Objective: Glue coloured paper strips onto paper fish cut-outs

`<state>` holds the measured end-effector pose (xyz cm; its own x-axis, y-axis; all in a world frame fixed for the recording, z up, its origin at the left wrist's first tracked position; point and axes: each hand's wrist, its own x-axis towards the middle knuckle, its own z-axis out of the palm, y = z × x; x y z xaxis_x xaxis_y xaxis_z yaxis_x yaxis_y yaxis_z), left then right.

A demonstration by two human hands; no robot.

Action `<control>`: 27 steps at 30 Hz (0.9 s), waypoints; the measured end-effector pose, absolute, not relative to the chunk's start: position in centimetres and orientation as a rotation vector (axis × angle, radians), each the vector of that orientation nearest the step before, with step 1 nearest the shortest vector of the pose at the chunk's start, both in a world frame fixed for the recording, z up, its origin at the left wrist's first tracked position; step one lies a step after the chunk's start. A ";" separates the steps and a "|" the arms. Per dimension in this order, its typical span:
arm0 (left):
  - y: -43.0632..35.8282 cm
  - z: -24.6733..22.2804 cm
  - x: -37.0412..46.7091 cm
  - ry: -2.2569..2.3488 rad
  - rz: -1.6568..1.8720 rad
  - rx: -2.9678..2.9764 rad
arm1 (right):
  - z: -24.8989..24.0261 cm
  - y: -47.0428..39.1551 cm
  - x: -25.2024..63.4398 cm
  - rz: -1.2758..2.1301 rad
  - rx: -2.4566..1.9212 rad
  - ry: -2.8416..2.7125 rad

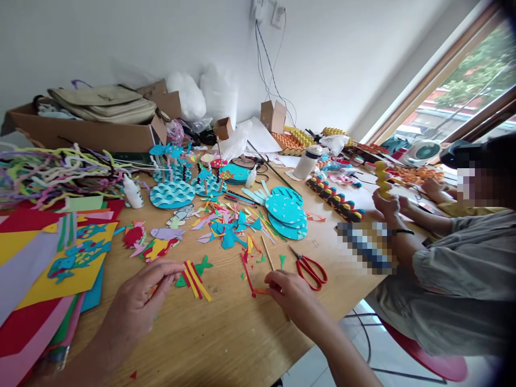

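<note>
My left hand (139, 301) is closed in a pinch just left of a green paper fish (205, 264). Narrow red and yellow paper strips (195, 279) lie across that fish, close to my fingertips; what the pinch holds, if anything, is hidden. My right hand (292, 295) has its fingers closed on a small orange paper strip (262, 291) at the tabletop. A thin wooden stick (266, 252) runs beneath that hand. Beside it lie open red-handled scissors (310, 271), and a thin red paper strip (247, 274) is left of it.
Paper scraps (229, 223) and turquoise discs (286, 209) spread beyond my hands. Coloured sheets (36, 258) are stacked at left, below pipe cleaners (60, 177). A glue bottle (133, 192) stands nearby. At right, a seated person (451, 242) holds a yellow wavy piece (382, 180).
</note>
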<state>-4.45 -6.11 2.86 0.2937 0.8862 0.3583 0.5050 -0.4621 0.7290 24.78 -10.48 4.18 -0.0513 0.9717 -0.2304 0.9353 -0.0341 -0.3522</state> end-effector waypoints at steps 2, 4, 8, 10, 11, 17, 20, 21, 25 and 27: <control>-5.8 3.3 -3.9 1.193 1.051 2.145 | 3.9 -10.5 24.9 0.631 -2.114 -2.122; -5.6 3.5 -3.2 1.167 1.077 2.195 | 3.7 -10.6 25.1 0.630 -2.119 -2.121; -5.4 3.2 -2.4 1.123 1.089 2.269 | 3.5 -10.9 25.1 0.637 -2.109 -2.142; -5.2 2.9 -2.4 1.125 1.070 2.276 | 3.6 -11.1 25.2 0.647 -2.134 -2.168; -5.1 2.9 -2.5 1.134 1.058 2.269 | 3.7 -11.2 25.2 0.649 -2.161 -2.176; -4.5 3.5 -3.1 1.256 0.967 2.072 | 4.1 -10.9 25.5 0.578 -2.209 -2.106; -4.6 3.4 -3.1 1.235 1.013 2.064 | 4.1 -9.5 25.8 0.481 -2.224 -2.082; -4.7 3.2 -3.0 1.216 1.038 2.083 | 4.0 -8.9 26.0 0.442 -2.251 -2.069; -5.0 2.3 -3.0 1.138 1.054 2.138 | 3.7 -5.7 27.7 0.334 -2.403 -1.975; -5.1 1.9 -3.1 1.119 1.044 2.142 | 3.4 -4.1 28.6 0.306 -2.463 -1.927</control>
